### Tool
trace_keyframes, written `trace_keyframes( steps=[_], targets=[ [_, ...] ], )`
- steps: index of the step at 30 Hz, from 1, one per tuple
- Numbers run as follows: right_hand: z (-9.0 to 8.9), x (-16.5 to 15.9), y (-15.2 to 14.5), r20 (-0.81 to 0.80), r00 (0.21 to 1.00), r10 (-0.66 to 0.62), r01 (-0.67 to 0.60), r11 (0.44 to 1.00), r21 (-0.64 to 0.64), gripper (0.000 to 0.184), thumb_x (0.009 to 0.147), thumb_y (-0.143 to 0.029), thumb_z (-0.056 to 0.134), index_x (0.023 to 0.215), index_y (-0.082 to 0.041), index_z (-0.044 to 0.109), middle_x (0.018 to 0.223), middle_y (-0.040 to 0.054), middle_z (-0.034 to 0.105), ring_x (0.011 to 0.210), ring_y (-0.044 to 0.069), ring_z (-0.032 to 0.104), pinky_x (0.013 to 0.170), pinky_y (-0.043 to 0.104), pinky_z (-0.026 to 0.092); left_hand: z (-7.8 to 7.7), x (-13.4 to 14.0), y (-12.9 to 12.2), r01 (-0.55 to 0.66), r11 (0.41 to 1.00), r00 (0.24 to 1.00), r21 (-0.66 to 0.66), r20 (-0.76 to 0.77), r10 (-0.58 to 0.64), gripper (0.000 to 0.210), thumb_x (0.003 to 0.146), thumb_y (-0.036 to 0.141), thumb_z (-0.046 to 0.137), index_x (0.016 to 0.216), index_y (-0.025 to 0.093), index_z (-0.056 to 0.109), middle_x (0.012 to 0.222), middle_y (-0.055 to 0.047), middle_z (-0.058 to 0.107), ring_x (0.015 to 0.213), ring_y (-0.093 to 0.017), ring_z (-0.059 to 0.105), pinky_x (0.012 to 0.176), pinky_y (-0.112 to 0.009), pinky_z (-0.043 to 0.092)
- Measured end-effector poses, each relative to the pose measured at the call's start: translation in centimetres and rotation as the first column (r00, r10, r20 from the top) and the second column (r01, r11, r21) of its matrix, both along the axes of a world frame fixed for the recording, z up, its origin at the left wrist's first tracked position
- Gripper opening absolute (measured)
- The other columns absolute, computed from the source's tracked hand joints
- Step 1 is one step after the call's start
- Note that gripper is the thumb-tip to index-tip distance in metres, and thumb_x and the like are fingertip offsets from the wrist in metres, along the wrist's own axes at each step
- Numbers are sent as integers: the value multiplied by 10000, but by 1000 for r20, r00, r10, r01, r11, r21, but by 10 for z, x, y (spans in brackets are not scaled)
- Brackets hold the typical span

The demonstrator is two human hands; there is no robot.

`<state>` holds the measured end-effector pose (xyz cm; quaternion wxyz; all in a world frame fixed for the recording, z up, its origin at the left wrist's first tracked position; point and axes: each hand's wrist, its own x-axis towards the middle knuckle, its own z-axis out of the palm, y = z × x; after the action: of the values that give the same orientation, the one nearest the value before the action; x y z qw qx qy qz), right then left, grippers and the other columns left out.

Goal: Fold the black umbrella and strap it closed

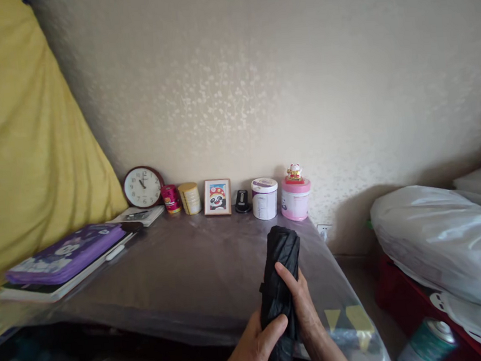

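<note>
A folded black umbrella (281, 250) is held upright, slightly tilted, over the front right part of the table. Low on it, my left hand (258, 342) is closed round the fabric with the thumb across the front. Higher up, my right hand (301, 299) grips its right side, thumb lying along the cloth. A small dark strap sticks out on the umbrella's left edge. Its lower end runs out at the bottom of the view.
Along the wall on the table (181, 275) stand a clock (143, 187), a panda picture frame (217, 197), a white tub (264, 199) and a pink tub (295, 201). A purple case (65, 255) lies left. White bags (447, 235) and a spray can (429, 344) are at right.
</note>
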<state>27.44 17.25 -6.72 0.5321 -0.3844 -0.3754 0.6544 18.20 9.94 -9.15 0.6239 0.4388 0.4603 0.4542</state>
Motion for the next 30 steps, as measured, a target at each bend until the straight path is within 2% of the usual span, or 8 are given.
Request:
trace_keyframes(
  steps=[5,10,15,19,25,30],
  targets=[
    [0,2,1,8,999,33,-33,999,-23,556,626,-500,685,1030,-143,548,684,18,640,574,200,632,502,291,516,-4,2,-4,29,994,994,-105,105,-18,501,776,533,520,1114,165,472,690,-29,653,525,-125,603,530,-247,467],
    [1,1,-3,5,1000,22,-22,999,-39,510,664,-517,650,1023,-178,524,594,-26,605,533,194,622,474,277,498,-2,1,-3,32,998,983,-48,183,-22,488,725,500,596,1065,158,517,728,-44,656,608,-162,626,573,-282,491],
    [1,4,-2,10,997,80,-80,997,0,524,660,-496,665,1035,-157,525,625,-13,609,546,195,622,495,283,502,-1,0,-5,28,999,981,-35,192,-21,498,723,512,592,1079,172,520,722,-31,641,601,-142,606,574,-254,467],
    [-1,6,2,59,996,72,-74,997,32,528,670,-493,657,1047,-141,545,677,5,626,583,201,628,525,294,516,3,0,-11,29,1000,988,-5,152,-28,561,732,553,563,1151,189,477,743,-22,634,597,-125,586,541,-225,434],
    [-4,6,3,156,987,43,-52,997,53,548,673,-488,660,1115,-184,548,788,1,661,671,196,640,593,284,527,11,-2,-18,-46,997,995,69,95,40,613,731,535,577,1227,199,447,849,-32,644,762,-162,604,630,-241,442],
    [1,12,9,88,990,110,-110,994,-4,534,658,-539,641,1035,-162,622,790,53,691,714,232,650,628,328,520,18,-4,-17,7,996,975,-93,221,14,535,708,539,580,1108,190,510,665,-20,646,535,-123,559,528,-234,408]
  ],
)
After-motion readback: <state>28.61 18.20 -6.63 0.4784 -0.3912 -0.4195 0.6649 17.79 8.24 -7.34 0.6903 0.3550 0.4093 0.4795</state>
